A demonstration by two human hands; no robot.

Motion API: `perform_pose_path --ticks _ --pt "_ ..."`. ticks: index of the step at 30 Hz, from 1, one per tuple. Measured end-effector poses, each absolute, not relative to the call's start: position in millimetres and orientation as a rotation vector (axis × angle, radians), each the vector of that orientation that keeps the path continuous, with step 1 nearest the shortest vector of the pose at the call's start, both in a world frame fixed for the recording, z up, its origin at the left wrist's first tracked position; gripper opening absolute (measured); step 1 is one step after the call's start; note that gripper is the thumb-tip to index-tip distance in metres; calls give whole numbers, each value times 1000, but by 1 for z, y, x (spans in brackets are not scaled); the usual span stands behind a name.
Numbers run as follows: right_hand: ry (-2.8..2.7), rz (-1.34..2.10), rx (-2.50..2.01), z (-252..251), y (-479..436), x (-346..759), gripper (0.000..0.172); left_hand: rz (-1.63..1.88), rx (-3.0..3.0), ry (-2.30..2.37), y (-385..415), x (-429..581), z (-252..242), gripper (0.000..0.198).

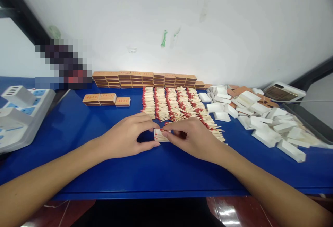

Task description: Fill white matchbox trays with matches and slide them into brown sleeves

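Note:
A small white matchbox tray (157, 139) with a few red-tipped matches in it lies on the blue table. My left hand (127, 135) steadies its left end between thumb and fingers. Over the tray's right side, my right hand (195, 137) pinches a match (161, 130) with its red head poking out past the fingertips; the hand hides part of the tray. Just beyond my hands, loose matches (161, 104) lie in several rows, red heads mostly aligned.
Stacked orange matchboxes (143, 79) line the wall, with a few more matchboxes (100, 98) at left. Empty white trays (260, 116) are heaped at right beside a phone (284, 92) and a dark bin (309, 119). A power strip (28, 112) stands at far left.

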State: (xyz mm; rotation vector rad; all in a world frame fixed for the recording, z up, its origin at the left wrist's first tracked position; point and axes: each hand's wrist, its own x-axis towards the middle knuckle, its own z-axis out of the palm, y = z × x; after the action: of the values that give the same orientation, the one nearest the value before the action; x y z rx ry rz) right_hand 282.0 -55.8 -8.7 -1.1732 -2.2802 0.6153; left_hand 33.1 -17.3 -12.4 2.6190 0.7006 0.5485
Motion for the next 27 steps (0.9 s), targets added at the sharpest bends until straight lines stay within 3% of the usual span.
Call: perform_pose_path --ticks 13,20,27 --pt "-2287 544 -1120 -11 -55 283 25 537 2606 705 -18 33 -13 21" --pt "-2278 473 -1071 -15 -54 286 14 569 2613 681 -18 33 -12 22" --pt "-2313 627 -1020 -17 -56 282 13 551 2596 665 -20 34 -13 18"
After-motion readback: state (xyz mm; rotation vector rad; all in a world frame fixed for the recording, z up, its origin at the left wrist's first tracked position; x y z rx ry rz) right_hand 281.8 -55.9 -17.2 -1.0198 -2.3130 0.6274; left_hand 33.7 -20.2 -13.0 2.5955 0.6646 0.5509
